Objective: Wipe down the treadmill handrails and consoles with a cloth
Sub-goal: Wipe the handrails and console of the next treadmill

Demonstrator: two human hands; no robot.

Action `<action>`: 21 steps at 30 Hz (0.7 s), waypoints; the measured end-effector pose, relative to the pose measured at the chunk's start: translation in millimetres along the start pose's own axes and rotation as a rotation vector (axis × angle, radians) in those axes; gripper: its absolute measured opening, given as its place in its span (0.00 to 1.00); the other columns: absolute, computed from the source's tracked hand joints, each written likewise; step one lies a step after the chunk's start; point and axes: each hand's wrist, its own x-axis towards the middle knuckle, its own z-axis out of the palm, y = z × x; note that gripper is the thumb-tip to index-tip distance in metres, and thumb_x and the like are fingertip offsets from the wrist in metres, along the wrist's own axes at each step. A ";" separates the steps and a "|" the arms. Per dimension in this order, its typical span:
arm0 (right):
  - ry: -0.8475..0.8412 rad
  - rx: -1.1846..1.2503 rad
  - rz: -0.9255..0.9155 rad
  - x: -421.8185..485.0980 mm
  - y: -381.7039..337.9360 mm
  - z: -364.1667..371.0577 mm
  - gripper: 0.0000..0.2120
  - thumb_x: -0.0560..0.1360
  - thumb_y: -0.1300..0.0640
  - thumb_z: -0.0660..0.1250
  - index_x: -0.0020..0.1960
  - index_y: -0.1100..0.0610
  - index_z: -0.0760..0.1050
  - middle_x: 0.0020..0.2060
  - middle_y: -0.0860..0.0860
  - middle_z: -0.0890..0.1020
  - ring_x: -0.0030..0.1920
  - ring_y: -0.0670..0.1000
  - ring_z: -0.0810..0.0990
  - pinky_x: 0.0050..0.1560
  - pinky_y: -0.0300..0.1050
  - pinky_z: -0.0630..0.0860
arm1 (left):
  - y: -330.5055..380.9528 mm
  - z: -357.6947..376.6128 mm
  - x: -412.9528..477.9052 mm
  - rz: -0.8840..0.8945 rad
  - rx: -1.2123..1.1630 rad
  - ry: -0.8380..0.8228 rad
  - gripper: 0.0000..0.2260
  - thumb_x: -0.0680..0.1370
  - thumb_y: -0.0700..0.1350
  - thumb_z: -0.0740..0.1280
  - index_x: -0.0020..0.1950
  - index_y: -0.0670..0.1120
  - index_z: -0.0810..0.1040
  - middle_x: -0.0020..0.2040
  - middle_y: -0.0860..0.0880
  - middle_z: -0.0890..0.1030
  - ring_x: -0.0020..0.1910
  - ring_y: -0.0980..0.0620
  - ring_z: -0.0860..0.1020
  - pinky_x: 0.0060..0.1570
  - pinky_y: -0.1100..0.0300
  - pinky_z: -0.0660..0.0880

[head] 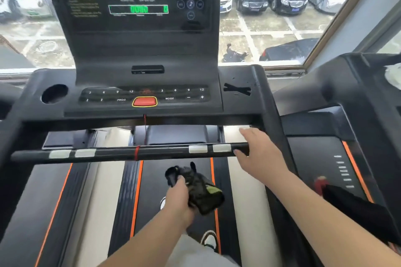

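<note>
left fingers [180, 180]: curled tight round the bunched cloth [201, 190]; the left hand [179, 196] grips it below the handrail [112, 153], above the belt [152, 190].
right fingers [249, 134]: stretched forward and close together, wrapped round nothing; the right hand [259, 154] rests on the handrail's right end, thumb against the bar's near side.
window [282, 34]: spans the back; parked cars and a scooter stand on wet paving outside.
console [141, 34]: tall dark panel, upright in the middle, with green digits lit in one display.
neighbouring treadmill [325, 151]: to the right, dark deck with an orange edge stripe.
belt: black, orange lines down both sides, one light shoe [209, 239] on it near the bottom edge.
handrail: black crossbar running left to right beneath the console, two silver pads near each end.
cloth: dark, crumpled, with a yellow-green patch on its right; apart from the handrail, touching only the left hand.
cup holder [54, 93]: round well left of the keypad.
stop button [145, 102]: red, yellow-rimmed, at the keypad's centre.
cord [145, 130]: thin, red, running from below the stop button down to a red band at the handrail's middle.
</note>
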 end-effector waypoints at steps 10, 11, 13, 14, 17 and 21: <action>-0.168 -0.216 0.064 21.7 -18.3 15.7 0.13 0.78 0.45 0.70 0.58 0.51 0.77 0.52 0.47 0.75 0.57 0.52 0.76 0.51 0.49 0.78 | 18.8 56.6 -24.4 -0.133 -0.203 -0.207 0.11 0.85 0.40 0.60 0.63 0.37 0.78 0.52 0.35 0.85 0.49 0.38 0.83 0.45 0.42 0.80; -0.163 -0.212 0.072 22.1 -16.4 16.2 0.14 0.77 0.44 0.71 0.59 0.50 0.78 0.53 0.47 0.75 0.58 0.52 0.75 0.53 0.49 0.78 | 8.7 67.6 -28.1 -0.184 -0.172 -0.260 0.12 0.85 0.41 0.60 0.63 0.37 0.78 0.52 0.35 0.86 0.49 0.38 0.84 0.46 0.42 0.81; -0.158 -0.187 0.084 22.9 -12.9 15.9 0.16 0.76 0.43 0.72 0.60 0.48 0.78 0.53 0.46 0.76 0.60 0.51 0.75 0.54 0.49 0.78 | -1.8 75.5 -25.1 -0.217 -0.126 -0.304 0.13 0.85 0.42 0.61 0.64 0.37 0.79 0.53 0.35 0.86 0.52 0.37 0.85 0.50 0.41 0.82; -0.155 -0.171 0.091 23.2 -11.6 15.6 0.15 0.76 0.43 0.72 0.59 0.48 0.79 0.53 0.45 0.77 0.59 0.50 0.75 0.53 0.49 0.78 | 1.8 70.4 -20.7 -0.202 -0.121 -0.296 0.13 0.85 0.42 0.61 0.64 0.36 0.79 0.54 0.35 0.85 0.54 0.37 0.85 0.51 0.40 0.82; -0.149 -0.176 0.105 24.3 -12.3 18.6 0.11 0.76 0.44 0.72 0.55 0.47 0.80 0.49 0.44 0.75 0.53 0.49 0.75 0.46 0.48 0.78 | 42.2 29.7 8.2 -0.055 -0.255 -0.201 0.15 0.82 0.39 0.62 0.67 0.36 0.77 0.59 0.35 0.84 0.56 0.37 0.84 0.52 0.42 0.82; -0.145 -0.181 0.121 25.6 -14.2 19.2 0.08 0.76 0.46 0.71 0.53 0.47 0.80 0.47 0.44 0.75 0.51 0.48 0.74 0.42 0.45 0.76 | 81.3 -5.3 21.8 0.086 -0.453 0.015 0.17 0.82 0.37 0.61 0.71 0.41 0.74 0.52 0.41 0.84 0.45 0.44 0.83 0.41 0.52 0.82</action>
